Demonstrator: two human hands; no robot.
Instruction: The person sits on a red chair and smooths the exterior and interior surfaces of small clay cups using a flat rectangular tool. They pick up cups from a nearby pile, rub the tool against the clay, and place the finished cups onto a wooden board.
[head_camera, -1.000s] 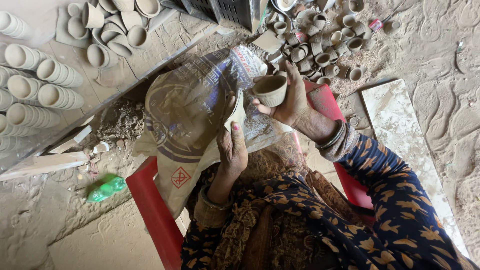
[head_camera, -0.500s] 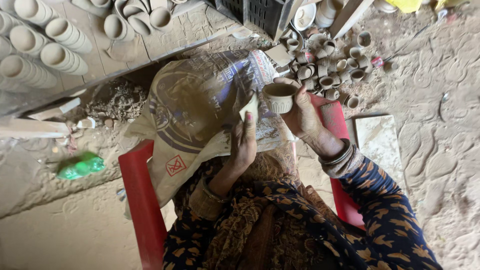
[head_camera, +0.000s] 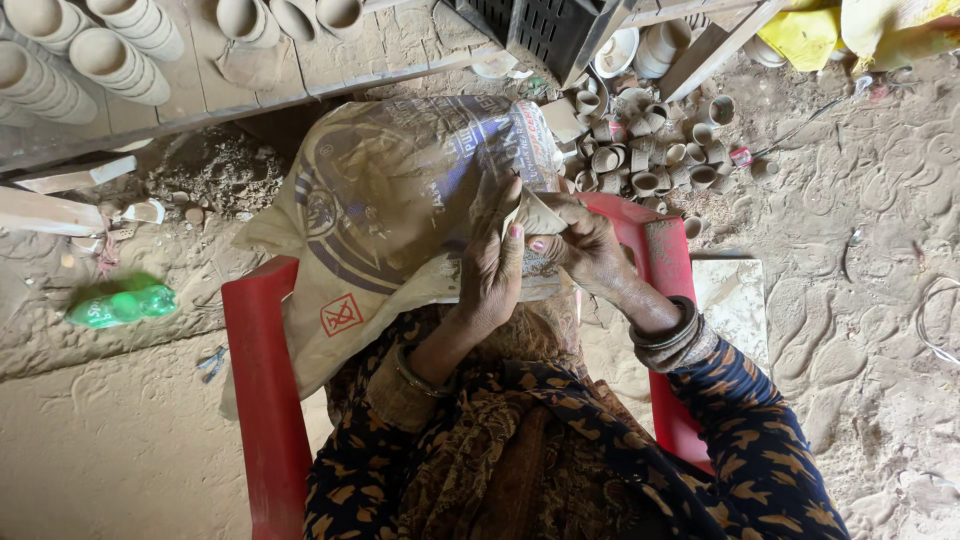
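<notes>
While you sit in the red plastic chair (head_camera: 262, 400), both of your hands meet over the printed sack (head_camera: 400, 200) that is spread across your lap. Your left hand (head_camera: 492, 270) lies flat with its fingers stretched up along the near side of a small pale clay cup (head_camera: 533, 212), touching it rather than closing round it. Your right hand (head_camera: 585, 245) curls around the cup from the other side, thumb and fingers pinching its edge, so the cup sits between the two hands, just above the sack's lower right part. How firmly the right fingers close is partly hidden by the cup itself. Beyond the sack, up and to its right, a heap of small clay cups (head_camera: 650, 160) lies on the dusty ground. Past the sack's upper left, rows of larger clay cups (head_camera: 90, 50) rest on wooden planks. To the sack's left, well apart, a green plastic bottle (head_camera: 120, 305) lies in the dirt.
</notes>
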